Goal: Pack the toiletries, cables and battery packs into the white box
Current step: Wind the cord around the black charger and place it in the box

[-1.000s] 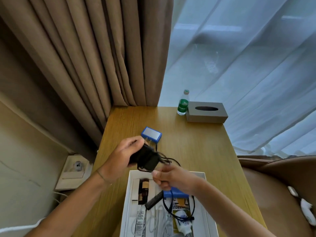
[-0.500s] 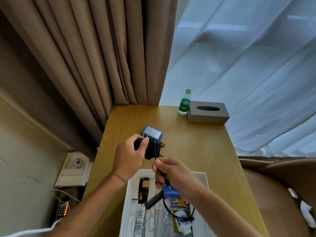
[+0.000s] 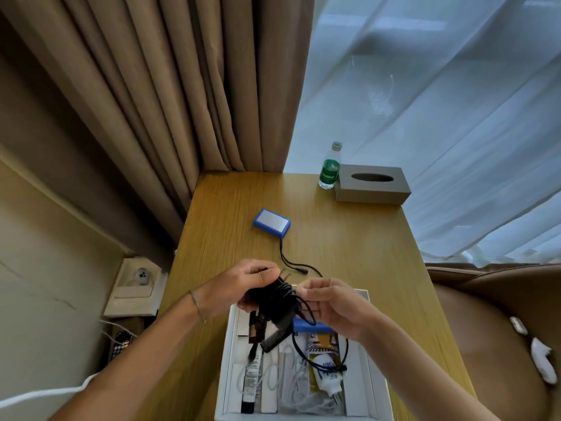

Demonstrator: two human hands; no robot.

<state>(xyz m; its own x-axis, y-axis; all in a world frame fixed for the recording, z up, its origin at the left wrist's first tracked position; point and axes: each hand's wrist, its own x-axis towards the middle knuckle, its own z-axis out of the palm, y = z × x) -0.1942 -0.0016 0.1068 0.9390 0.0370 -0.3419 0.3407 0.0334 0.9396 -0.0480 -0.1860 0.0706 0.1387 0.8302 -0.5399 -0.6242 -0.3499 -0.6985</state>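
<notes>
My left hand (image 3: 239,284) grips a black power adapter (image 3: 273,302) with its cable wound around it, held just above the far end of the white box (image 3: 230,344). My right hand (image 3: 331,305) pinches the adapter's black cable (image 3: 303,347), whose loose loop hangs down into the box. Inside the box lie a black comb (image 3: 273,341), a blue battery pack (image 3: 312,326), a white tube (image 3: 328,378), white cables (image 3: 291,381) and small toiletry packets. A second blue battery pack (image 3: 272,222) with a thin black lead (image 3: 291,262) rests on the wooden table (image 3: 349,238) beyond my hands.
A green-labelled water bottle (image 3: 330,167) and a grey tissue box (image 3: 372,183) stand at the table's far right corner. Brown curtains hang behind on the left. A wall socket (image 3: 139,278) sits left of the table, a brown armchair (image 3: 501,329) on the right.
Both hands have drawn back toward me with the adapter, now over the box's far end. The blue battery pack on the table and its lead are uncovered.
</notes>
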